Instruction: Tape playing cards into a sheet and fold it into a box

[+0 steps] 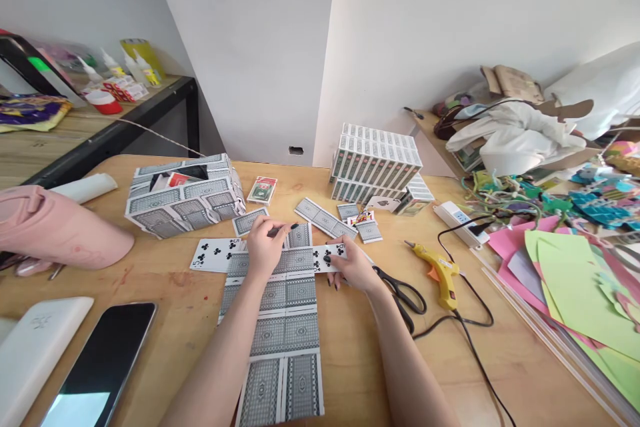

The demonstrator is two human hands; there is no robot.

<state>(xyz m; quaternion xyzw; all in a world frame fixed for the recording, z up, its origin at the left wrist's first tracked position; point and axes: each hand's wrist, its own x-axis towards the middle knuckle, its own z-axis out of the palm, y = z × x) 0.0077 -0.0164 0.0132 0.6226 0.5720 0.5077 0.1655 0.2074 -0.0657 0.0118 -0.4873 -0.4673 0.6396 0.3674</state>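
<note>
A long panel of playing cards (302, 332), patterned grey backs up, lies on the table in front of me. A face-up clubs card (323, 259) sticks out at its right edge, pinched between the thumb and fingers of my right hand (353, 265). At the left edge a five of clubs (213, 255) juts out face up. My left hand (266, 245) is over the panel's far end with its fingers curled in; whatever they may hold is hidden. A single back-up card (301, 235) extends beyond the far edge, beside the left fingertips.
Behind stand a card-covered box (185, 203), a card pack (262, 190) and stacked card packs (375, 160). Black scissors (407, 293), a yellow glue gun (437, 270) with its cord and a power strip (461, 223) lie right. A phone (103, 363) and pink bottle (65, 227) are left.
</note>
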